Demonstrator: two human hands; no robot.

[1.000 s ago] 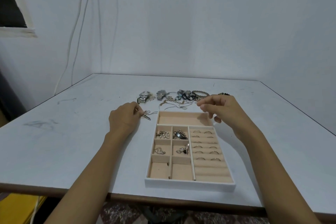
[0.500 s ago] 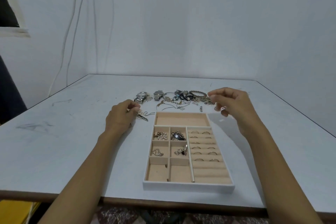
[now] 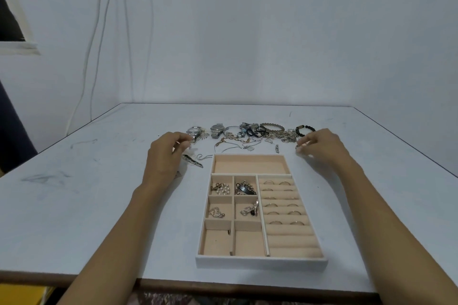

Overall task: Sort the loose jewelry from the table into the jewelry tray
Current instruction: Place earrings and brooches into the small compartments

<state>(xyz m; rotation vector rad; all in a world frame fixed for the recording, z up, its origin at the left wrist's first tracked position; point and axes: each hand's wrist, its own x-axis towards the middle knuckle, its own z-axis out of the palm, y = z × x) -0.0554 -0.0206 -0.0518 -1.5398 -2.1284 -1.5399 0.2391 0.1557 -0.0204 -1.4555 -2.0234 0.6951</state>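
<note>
1. Head view: the jewelry tray (image 3: 261, 262) lies nearest on the table (image 3: 99, 205), with rings (image 3: 284, 213) in its right-hand rolls.
2. The left hand (image 3: 164, 156) is left of the tray's far corner, fingers curled and thumb near forefinger; I cannot tell if they pinch anything. A leaf-shaped pendant (image 3: 192, 161) lies between hand and tray.
3. The right hand (image 3: 319, 146) is right of the tray's far corner, fingertips bunched; any hold is unclear.
4. Beyond the tray's far edge, the loose jewelry (image 3: 238, 142) lies in a row, from watches (image 3: 194, 131) to a black bead bracelet (image 3: 304, 129).
</note>
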